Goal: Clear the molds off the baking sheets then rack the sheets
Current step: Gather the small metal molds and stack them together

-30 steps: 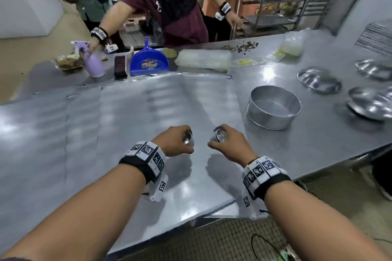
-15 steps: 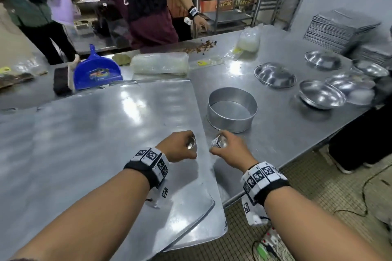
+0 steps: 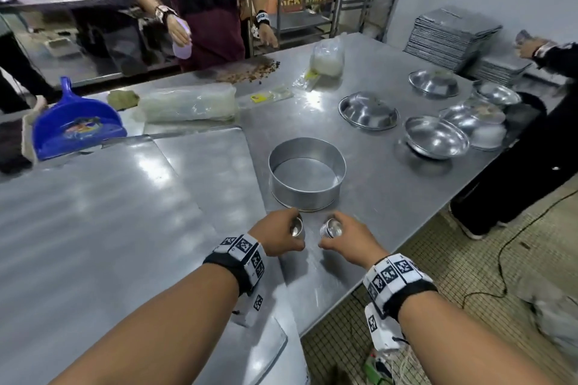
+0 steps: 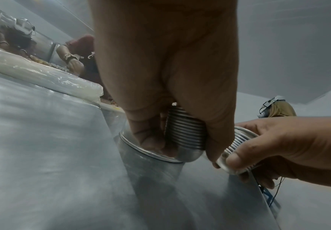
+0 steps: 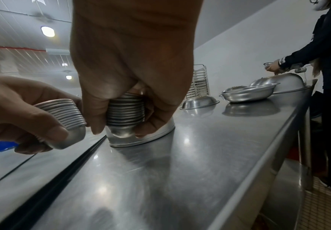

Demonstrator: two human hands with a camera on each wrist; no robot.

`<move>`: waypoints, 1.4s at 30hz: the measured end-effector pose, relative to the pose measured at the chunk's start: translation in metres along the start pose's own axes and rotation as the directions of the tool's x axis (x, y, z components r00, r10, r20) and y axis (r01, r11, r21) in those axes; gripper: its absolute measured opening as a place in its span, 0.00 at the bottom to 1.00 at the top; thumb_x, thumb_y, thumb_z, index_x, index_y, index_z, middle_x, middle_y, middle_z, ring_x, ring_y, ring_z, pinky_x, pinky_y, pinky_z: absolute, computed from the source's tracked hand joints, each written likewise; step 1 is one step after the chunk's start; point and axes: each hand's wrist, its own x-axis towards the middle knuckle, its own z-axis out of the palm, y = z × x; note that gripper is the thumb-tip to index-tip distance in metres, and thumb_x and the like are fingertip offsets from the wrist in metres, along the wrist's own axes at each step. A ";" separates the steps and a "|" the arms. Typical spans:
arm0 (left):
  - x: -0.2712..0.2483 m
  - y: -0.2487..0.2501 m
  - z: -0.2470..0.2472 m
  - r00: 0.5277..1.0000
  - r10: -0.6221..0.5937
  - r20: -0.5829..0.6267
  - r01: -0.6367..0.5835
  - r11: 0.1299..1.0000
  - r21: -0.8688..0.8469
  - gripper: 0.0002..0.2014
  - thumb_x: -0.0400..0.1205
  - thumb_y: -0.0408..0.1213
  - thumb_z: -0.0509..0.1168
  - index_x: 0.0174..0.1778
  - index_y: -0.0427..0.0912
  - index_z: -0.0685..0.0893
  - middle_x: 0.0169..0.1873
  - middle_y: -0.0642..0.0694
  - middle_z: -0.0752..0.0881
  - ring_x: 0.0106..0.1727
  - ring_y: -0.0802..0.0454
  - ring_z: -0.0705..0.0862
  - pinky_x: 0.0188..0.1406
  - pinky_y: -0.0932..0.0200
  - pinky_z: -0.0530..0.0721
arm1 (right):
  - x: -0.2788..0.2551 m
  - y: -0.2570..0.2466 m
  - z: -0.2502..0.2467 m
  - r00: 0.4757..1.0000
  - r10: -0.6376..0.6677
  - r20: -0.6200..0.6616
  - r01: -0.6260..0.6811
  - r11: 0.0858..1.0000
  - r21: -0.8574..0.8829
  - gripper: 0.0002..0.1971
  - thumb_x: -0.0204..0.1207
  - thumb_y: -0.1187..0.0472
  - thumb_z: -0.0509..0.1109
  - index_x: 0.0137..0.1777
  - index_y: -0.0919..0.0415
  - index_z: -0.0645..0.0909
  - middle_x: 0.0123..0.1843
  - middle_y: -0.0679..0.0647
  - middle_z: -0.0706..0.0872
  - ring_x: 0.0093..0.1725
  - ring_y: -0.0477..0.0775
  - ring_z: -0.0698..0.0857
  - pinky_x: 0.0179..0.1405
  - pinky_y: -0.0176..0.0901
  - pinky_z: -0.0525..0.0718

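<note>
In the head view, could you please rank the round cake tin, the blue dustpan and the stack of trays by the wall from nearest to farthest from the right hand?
From the right hand:
1. Round cake tin, just ahead on the table.
2. Blue dustpan, far left across the baking sheets.
3. Stack of trays, far right corner by the wall.

Both arms fwd, left hand (image 3: 276,236) & right hand (image 3: 350,239) side by side, fingers curled.

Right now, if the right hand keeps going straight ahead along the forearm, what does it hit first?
Probably the round cake ring. The right hand, gripping a mold stack, points roughly at its near wall, with only bare table between. Depth is uncertain.
</note>
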 end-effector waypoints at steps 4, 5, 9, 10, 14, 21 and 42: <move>0.024 0.012 0.019 0.997 -0.079 -0.004 0.079 0.996 0.043 0.19 0.72 0.41 0.75 0.58 0.43 0.81 0.51 0.47 0.86 0.49 0.49 0.82 0.46 0.59 0.79 | 0.029 0.025 -0.013 0.999 0.002 0.053 0.002 0.997 -0.071 0.27 0.62 0.55 0.82 0.62 0.49 0.79 0.54 0.51 0.87 0.52 0.55 0.85 0.48 0.41 0.79; 0.030 0.015 0.024 0.994 -0.112 -0.012 0.112 0.992 0.049 0.18 0.72 0.42 0.75 0.56 0.44 0.80 0.49 0.48 0.85 0.49 0.48 0.82 0.46 0.57 0.81 | 0.036 0.031 -0.017 0.997 -0.004 0.072 0.011 0.996 -0.091 0.27 0.62 0.55 0.82 0.62 0.50 0.79 0.55 0.52 0.88 0.52 0.55 0.85 0.49 0.42 0.81; 0.052 0.028 0.049 0.982 -0.188 -0.032 0.189 0.980 0.055 0.17 0.73 0.44 0.73 0.53 0.43 0.77 0.50 0.45 0.86 0.52 0.43 0.84 0.42 0.56 0.76 | 0.059 0.056 -0.038 0.984 -0.076 0.163 0.110 0.972 -0.206 0.25 0.63 0.55 0.79 0.62 0.50 0.78 0.59 0.53 0.87 0.58 0.58 0.85 0.56 0.44 0.82; 0.056 0.031 0.056 0.980 -0.197 -0.038 0.199 0.979 0.048 0.17 0.74 0.45 0.73 0.53 0.43 0.76 0.52 0.44 0.86 0.53 0.43 0.84 0.42 0.57 0.74 | 0.063 0.061 -0.043 0.978 -0.097 0.186 0.139 0.963 -0.229 0.24 0.63 0.55 0.78 0.61 0.50 0.78 0.60 0.53 0.86 0.59 0.59 0.84 0.57 0.44 0.82; 0.069 0.049 0.086 0.964 -0.250 -0.089 0.252 0.967 0.016 0.20 0.74 0.47 0.72 0.56 0.42 0.77 0.56 0.40 0.85 0.57 0.40 0.84 0.48 0.57 0.77 | 0.075 0.085 -0.055 0.950 -0.141 0.277 0.218 0.937 -0.271 0.23 0.60 0.53 0.76 0.56 0.46 0.76 0.57 0.51 0.87 0.57 0.58 0.85 0.55 0.47 0.83; 0.080 0.070 0.124 0.925 -0.290 -0.245 0.268 0.956 -0.117 0.23 0.72 0.47 0.75 0.59 0.46 0.76 0.54 0.45 0.81 0.54 0.45 0.83 0.45 0.59 0.73 | 0.087 0.105 -0.070 0.918 -0.211 0.335 0.310 0.910 -0.276 0.25 0.62 0.53 0.77 0.59 0.45 0.75 0.56 0.49 0.87 0.54 0.58 0.86 0.49 0.45 0.80; 0.071 0.083 0.145 0.895 -0.334 -0.296 0.279 0.936 -0.213 0.21 0.68 0.53 0.75 0.50 0.55 0.73 0.44 0.54 0.83 0.42 0.53 0.82 0.38 0.59 0.75 | 0.093 0.121 -0.075 0.858 -0.307 0.411 0.399 0.903 -0.158 0.26 0.63 0.56 0.78 0.60 0.41 0.75 0.52 0.47 0.88 0.51 0.54 0.86 0.53 0.50 0.86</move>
